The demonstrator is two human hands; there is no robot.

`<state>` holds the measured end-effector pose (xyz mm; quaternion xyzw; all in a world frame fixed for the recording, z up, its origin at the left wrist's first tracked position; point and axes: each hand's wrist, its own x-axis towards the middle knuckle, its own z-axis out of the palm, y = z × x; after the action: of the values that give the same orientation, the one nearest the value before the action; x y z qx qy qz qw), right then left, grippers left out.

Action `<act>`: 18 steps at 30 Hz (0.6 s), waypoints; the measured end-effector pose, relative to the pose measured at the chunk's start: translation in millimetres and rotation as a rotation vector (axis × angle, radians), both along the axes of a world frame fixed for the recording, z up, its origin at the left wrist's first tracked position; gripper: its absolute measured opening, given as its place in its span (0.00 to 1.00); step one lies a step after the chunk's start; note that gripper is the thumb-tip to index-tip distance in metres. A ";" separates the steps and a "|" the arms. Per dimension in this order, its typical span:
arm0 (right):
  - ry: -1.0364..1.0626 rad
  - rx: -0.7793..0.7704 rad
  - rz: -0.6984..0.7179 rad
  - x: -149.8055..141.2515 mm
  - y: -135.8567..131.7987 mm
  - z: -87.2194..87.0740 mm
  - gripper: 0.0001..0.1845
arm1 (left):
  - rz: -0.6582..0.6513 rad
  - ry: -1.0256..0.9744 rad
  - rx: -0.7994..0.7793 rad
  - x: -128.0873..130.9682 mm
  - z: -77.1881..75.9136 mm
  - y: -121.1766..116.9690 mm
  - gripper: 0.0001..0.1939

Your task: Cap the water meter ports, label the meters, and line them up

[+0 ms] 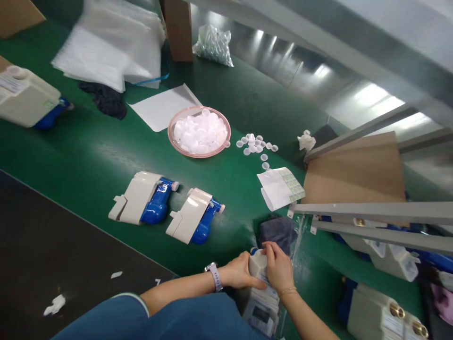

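Well, what have you got hold of?

You've closed both hands on a cream plastic housing (257,264), its labelled lower end pointing down past your blue clothing (184,318).

Which hand is doing what?

Your left hand (240,274), with the wristwatch (214,276) above it, wraps the housing from the side. Your right hand (279,267), with the thin bracelet (287,292) at its wrist, curls over the top from the other side. Both are firmly shut on it.

And where is the housing?

You're holding it over the near edge of the green bench mat (106,156), just beside a crumpled grey cloth (278,233).

What's lying ahead of you?

Two cream-and-blue units (143,198) rest side by side on the mat. Beyond them, you have a pink-rimmed bowl (169,132) heaped with translucent white caps (200,133), small white discs (253,146) scattered to its right, and a folded sheet of labels (281,188) near your hands.
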<state>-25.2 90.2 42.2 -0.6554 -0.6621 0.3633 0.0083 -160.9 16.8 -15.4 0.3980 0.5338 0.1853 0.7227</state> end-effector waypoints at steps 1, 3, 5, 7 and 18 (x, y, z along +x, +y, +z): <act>0.045 -0.011 -0.019 0.0 1.1 0.4 0.20 | 0.026 -0.026 -0.001 1.1 -0.3 -2.1 0.42; 0.195 -0.053 -0.079 2.2 0.5 -0.6 0.23 | 0.085 -0.090 -0.009 1.6 -0.8 -7.2 0.41; 0.358 -0.100 -0.187 8.3 -6.6 -4.5 0.31 | 0.158 -0.183 -0.053 -1.6 -1.5 -12.5 0.39; 0.458 -0.176 -0.324 17.6 -20.5 -11.0 0.36 | 0.258 -0.310 -0.137 -9.0 -2.3 -16.2 0.38; 0.298 0.234 -0.169 45.1 64.8 -30.3 0.30 | 0.699 -0.296 0.025 -46.2 11.7 14.7 0.31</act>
<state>19.9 155.0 11.9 -0.6420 -0.6341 0.3748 0.2129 -207.2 31.5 -3.7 0.1694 0.5250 0.4827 0.6803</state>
